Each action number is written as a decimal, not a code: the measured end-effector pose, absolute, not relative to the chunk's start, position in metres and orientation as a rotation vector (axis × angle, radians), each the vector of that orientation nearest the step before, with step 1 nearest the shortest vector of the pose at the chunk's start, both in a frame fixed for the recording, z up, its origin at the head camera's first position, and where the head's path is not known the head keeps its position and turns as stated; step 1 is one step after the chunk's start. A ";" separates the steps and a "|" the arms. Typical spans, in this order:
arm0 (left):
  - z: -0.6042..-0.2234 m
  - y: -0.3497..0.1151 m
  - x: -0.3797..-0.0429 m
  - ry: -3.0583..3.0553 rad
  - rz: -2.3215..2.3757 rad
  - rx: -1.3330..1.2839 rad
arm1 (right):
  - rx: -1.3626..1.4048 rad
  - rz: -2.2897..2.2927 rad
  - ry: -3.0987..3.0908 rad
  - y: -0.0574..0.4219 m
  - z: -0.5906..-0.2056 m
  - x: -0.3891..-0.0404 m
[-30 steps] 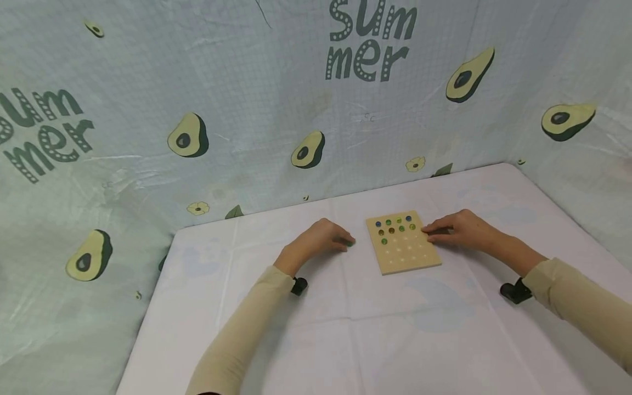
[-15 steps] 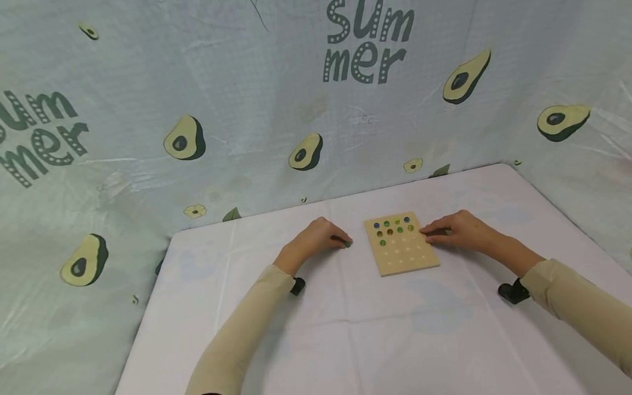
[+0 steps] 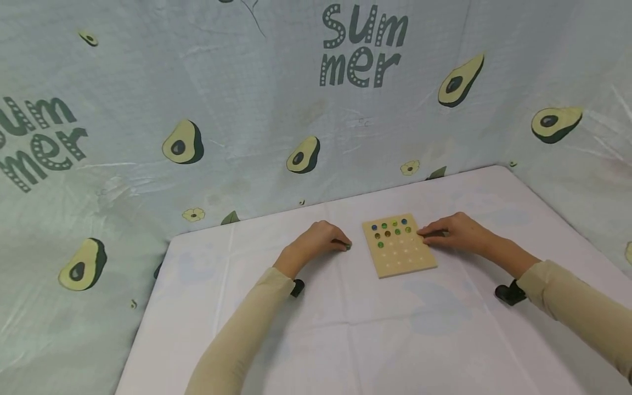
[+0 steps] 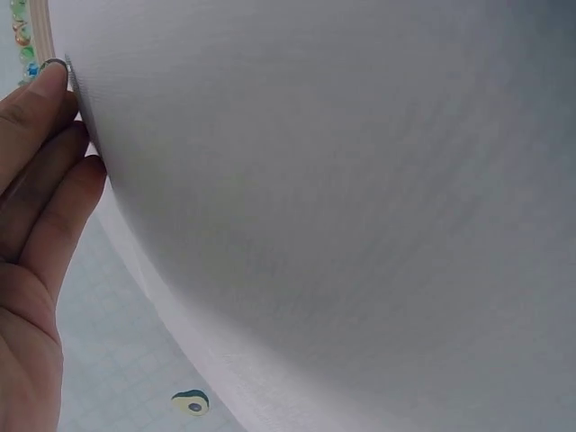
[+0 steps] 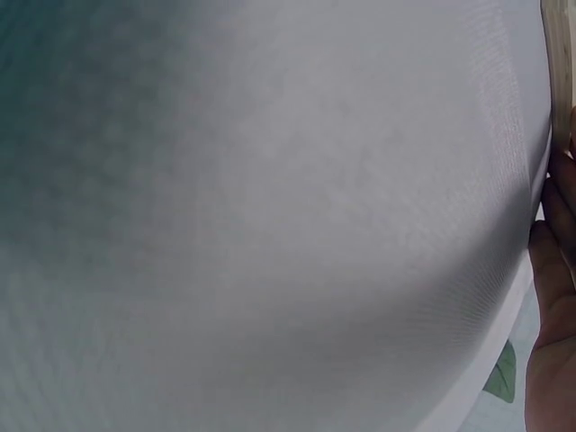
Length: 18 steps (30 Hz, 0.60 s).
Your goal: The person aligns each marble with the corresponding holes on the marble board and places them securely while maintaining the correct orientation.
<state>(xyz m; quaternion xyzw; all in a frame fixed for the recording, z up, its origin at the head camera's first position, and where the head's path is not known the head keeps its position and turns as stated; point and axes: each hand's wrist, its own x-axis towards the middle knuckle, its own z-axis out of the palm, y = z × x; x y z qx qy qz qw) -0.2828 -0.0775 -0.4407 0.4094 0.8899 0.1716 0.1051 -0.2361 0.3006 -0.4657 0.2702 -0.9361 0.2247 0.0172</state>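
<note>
In the head view my left hand point(image 3: 316, 244) is on the white table, left of a square wooden board point(image 3: 402, 267). It pinches a small green glass marble point(image 3: 348, 247) between thumb and fingertips, apart from the board. The marble's rim point(image 4: 56, 63) shows at the thumb tip in the left wrist view. Blue, green, yellowish and amber marbles point(image 3: 387, 233) sit in the board's far rows; its near rows show bare hollows. My right hand point(image 3: 459, 233) touches the board's right edge with thumb and fingertips. Fairly straight fingers point(image 5: 549, 261) lie by that edge in the right wrist view.
A white cloth point(image 3: 316, 351) with faint folds covers the table. Behind it and at both sides hangs a pale sheet point(image 3: 237, 99) printed with avocados and lettering. A black wrist device point(image 3: 511, 293) shows under the right sleeve point(image 3: 573, 296).
The head view has shifted slightly, so everything sits a little lower and further left. Both hands stay nearly in place, and the marble remains at the left fingertips.
</note>
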 end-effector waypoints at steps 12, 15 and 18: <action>-0.442 -0.082 -0.284 2.623 0.527 1.247 | 0.876 0.654 -2.880 0.298 -0.464 -0.238; -0.444 -0.081 -0.284 2.629 0.521 1.285 | 0.878 0.660 -2.887 0.300 -0.464 -0.238; -0.444 -0.080 -0.284 2.641 0.504 1.288 | 0.890 0.674 -2.885 0.301 -0.462 -0.237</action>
